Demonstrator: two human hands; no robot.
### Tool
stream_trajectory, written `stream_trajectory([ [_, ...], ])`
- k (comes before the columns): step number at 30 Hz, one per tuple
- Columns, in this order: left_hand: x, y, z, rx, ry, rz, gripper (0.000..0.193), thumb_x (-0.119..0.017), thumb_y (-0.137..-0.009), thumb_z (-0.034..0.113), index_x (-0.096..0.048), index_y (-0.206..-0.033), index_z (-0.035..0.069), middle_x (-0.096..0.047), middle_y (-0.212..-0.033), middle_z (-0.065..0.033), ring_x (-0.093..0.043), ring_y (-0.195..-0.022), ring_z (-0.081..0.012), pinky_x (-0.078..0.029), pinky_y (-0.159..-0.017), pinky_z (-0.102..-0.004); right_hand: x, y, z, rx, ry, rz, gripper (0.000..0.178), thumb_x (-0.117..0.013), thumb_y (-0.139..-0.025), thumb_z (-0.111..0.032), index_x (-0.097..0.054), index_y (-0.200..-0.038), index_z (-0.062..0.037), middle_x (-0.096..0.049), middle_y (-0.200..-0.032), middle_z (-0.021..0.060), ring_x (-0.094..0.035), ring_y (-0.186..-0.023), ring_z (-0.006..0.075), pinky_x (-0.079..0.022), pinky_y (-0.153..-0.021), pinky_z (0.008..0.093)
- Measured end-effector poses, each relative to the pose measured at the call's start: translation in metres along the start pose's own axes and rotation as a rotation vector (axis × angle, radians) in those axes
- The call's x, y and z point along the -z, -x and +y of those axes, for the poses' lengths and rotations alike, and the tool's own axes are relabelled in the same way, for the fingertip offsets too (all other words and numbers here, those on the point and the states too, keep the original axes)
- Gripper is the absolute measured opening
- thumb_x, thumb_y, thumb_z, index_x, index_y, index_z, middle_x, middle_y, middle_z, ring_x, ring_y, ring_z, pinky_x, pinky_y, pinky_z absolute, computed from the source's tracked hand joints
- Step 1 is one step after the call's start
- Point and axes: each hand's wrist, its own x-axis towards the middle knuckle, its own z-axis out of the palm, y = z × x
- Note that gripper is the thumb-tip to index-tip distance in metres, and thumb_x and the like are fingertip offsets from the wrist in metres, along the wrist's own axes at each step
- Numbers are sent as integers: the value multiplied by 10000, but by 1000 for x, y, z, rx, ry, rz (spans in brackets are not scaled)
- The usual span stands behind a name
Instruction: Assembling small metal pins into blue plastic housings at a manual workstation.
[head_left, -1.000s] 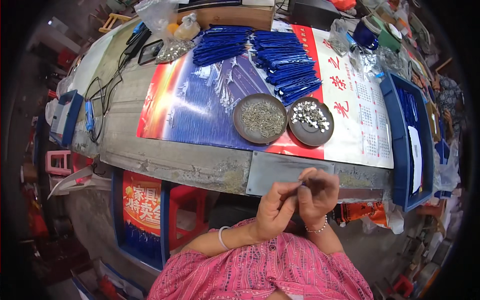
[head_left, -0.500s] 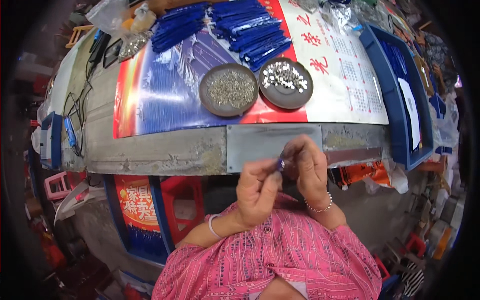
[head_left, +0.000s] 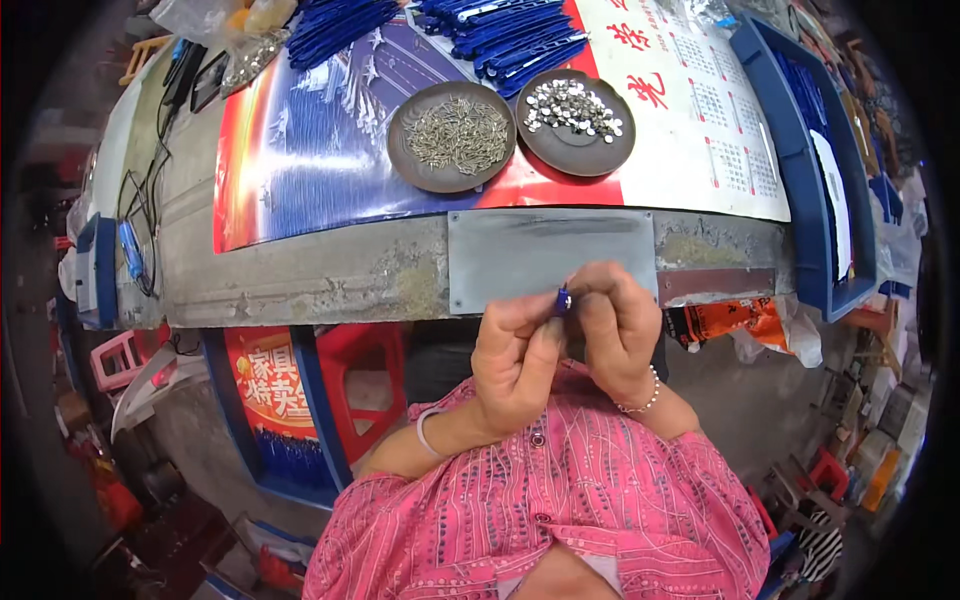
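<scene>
My left hand (head_left: 515,362) and my right hand (head_left: 612,325) are pressed together in front of my chest, just below the table's front edge. Between their fingertips they pinch a small blue part (head_left: 563,299), mostly hidden by the fingers. Which hand bears its weight I cannot tell. Above them a grey metal plate (head_left: 550,257) lies at the table edge. Further back stand two round dark dishes: the left dish (head_left: 452,137) holds thin metal pins, the right dish (head_left: 580,121) holds small shiny metal pieces.
A pile of blue strips (head_left: 500,35) lies at the back on a colourful poster (head_left: 330,130). A blue tray (head_left: 810,170) runs along the right side. Cables and a phone (head_left: 205,80) sit at the left. Red stools (head_left: 360,380) stand under the table.
The view has tilted down, so the table and dishes sit higher in the picture. My hands stay together on the small blue part, closer to my chest.
</scene>
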Motion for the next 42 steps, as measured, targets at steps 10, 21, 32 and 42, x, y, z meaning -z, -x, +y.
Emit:
stream_trajectory([
  [10, 9, 4, -3, -52, -220, 35, 207, -445, -931, -32, -441, -1136, -5, -549, -870, -34, -473, -694, -31, -412, -601, -178, -12, -2, 10, 452, 669, 30, 101, -595, -791, -19, -498, -816, -30, -513, -682, 71, -509, -575, 227, -430, -592, 353],
  [21, 7, 4, -1, -38, -95, 44, 229, -449, -933, -18, -437, -1161, -38, -586, -955, -70, -531, -771, -52, -449, -663, -183, -10, -2, 14, 418, 285, 47, 129, -616, -765, -3, -516, -846, -2, -541, -735, 90, -518, -605, 245, -433, -657, 350],
  [32, 8, 5, -4, -75, -143, 8, 215, -471, -913, -43, -489, -1125, -11, -595, -871, -54, -531, -697, -68, -449, -623, -209, -8, -1, 7, 95, 70, 10, 85, -586, -793, -16, -513, -835, -6, -511, -722, 99, -459, -564, 264, -399, -560, 362],
  [42, 14, 5, -10, -109, -174, 41, 218, -471, -915, -47, -482, -1129, -9, -608, -893, -73, -539, -746, -67, -454, -667, -211, -16, 2, 17, 332, 563, 24, 115, -590, -810, -42, -507, -883, -10, -478, -726, 94, -451, -611, 253, -372, -582, 342],
])
